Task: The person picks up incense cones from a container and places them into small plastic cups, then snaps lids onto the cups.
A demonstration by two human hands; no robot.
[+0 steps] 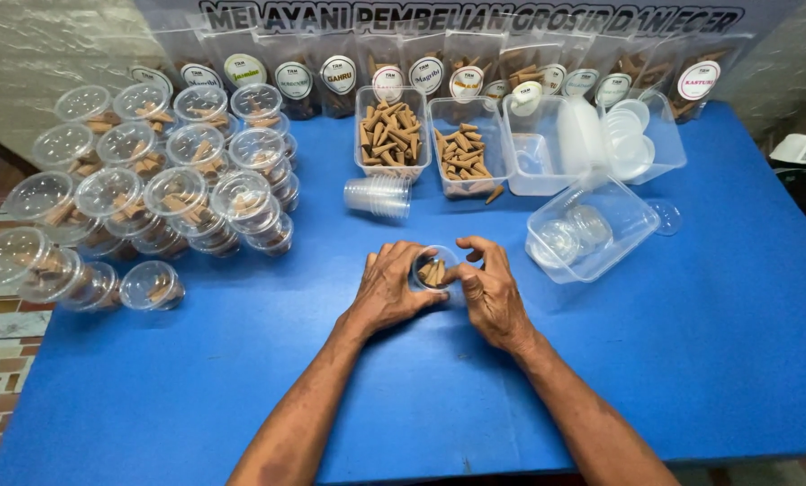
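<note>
Two hands are holding one small cup (435, 269) w/ brown cones inside, mid-table (241, 378). Left hand (390, 290) is wrapping its fingers round the cup so it's not tipping. Right hand (488, 290) is curling fingers at the rim, thumb on top, prob. pressing a lid; can't tell. Filled cups (164, 193) are piling up on the left, out of the way. Cone tubs (391, 132) & empty cups (378, 196) are sitting close, easy to grab.

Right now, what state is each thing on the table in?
Small cup: holds brown cones, gripped by left hand and right hand.
Lidded cups: closed, stacked.
Empty cups: nested, on their side.
Two tubs: open, holding cones.
Lid tub: open.
</note>
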